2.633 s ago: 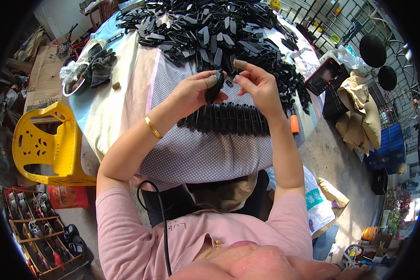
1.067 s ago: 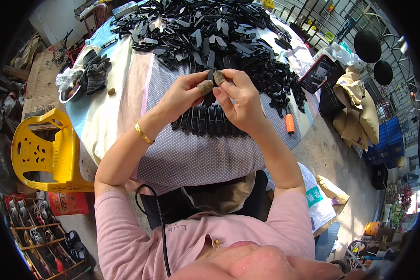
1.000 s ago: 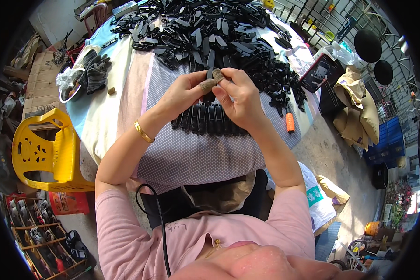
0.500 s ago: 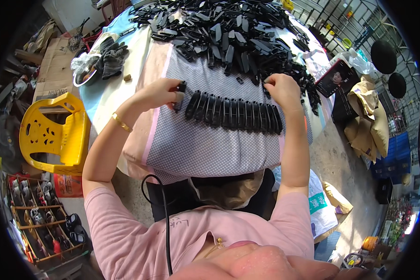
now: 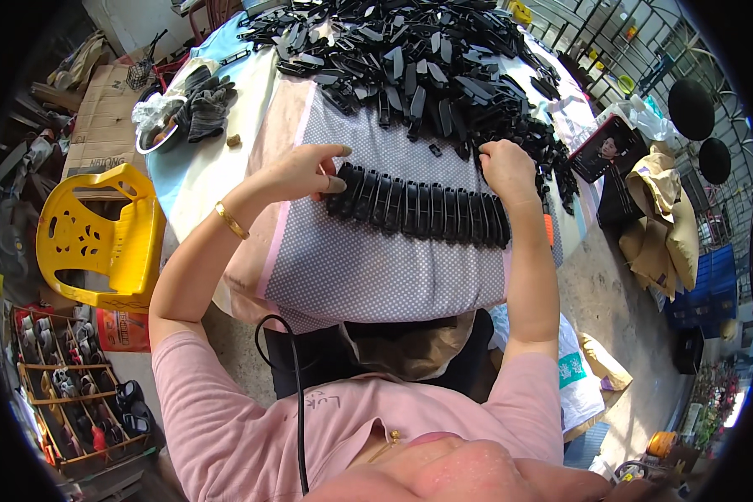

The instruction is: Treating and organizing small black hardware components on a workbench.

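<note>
A row of black plastic parts (image 5: 418, 207), long and narrow, stands side by side on the dotted grey cloth in front of me. At its left end is my left hand (image 5: 309, 171), thumb and forefinger spread apart, with fingertips against the outermost part. My right hand (image 5: 509, 171) is beyond the row's right end, at the near edge of a large heap of loose black plastic parts (image 5: 431, 71). Its thumb and forefinger are pinched together; whatever lies between them is too small to make out. A small black piece (image 5: 435, 151) lies between the heap and the row.
Dark gloves (image 5: 205, 105) and a white-rimmed bowl (image 5: 155, 138) with crumpled plastic sit at the table's left. A phone (image 5: 608, 149) showing a picture is propped up on the right. A yellow plastic chair (image 5: 100, 238) stands on the left, brown paper sacks (image 5: 657, 226) on the right.
My left hand has moved right and set the black plastic part it held at the row's left end, and its fingers have spread. My right hand has barely moved.
</note>
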`<state>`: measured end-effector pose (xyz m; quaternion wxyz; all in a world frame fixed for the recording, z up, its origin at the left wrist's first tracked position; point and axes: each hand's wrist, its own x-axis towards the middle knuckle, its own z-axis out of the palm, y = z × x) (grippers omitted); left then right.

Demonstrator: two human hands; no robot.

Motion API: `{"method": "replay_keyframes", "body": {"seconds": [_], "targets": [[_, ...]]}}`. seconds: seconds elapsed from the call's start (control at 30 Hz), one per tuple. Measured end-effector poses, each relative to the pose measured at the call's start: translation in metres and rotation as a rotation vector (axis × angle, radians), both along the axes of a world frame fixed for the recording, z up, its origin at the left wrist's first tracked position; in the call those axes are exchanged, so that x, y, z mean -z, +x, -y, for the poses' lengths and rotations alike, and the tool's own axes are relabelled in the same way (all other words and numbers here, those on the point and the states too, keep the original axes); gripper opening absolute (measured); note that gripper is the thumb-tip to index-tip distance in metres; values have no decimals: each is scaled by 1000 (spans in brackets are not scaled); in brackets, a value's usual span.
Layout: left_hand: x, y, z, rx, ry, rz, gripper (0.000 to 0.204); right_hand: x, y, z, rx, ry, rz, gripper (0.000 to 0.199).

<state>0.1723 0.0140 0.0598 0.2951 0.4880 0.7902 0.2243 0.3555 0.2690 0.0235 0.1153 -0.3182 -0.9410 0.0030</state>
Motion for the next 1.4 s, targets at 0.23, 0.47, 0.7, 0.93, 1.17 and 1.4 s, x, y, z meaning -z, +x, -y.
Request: {"method": "replay_keyframes", "body": {"seconds": [0.23, 0.47, 0.7, 0.93, 1.17, 1.4], "targets": [[33, -68, -41, -84, 344, -729, 41, -1, -1, -5, 9, -84, -120, 17], [38, -82, -72, 0, 373, -1050, 20, -11, 2, -3, 7, -122, -403, 19], [32, -55, -74, -109, 644, -226, 14, -21, -6, 33, -413, -363, -894, 15], [19, 25, -66, -20, 585, 1108, 46, -30, -5, 65, -580, -241, -1019, 11], [21, 45, -60, -49, 603, 1096, 41, -29, -6, 68, -625, 84, -907, 14], [18, 47, -55, -80, 642, 884, 42, -30, -6, 79, -645, 122, -829, 14]]}}
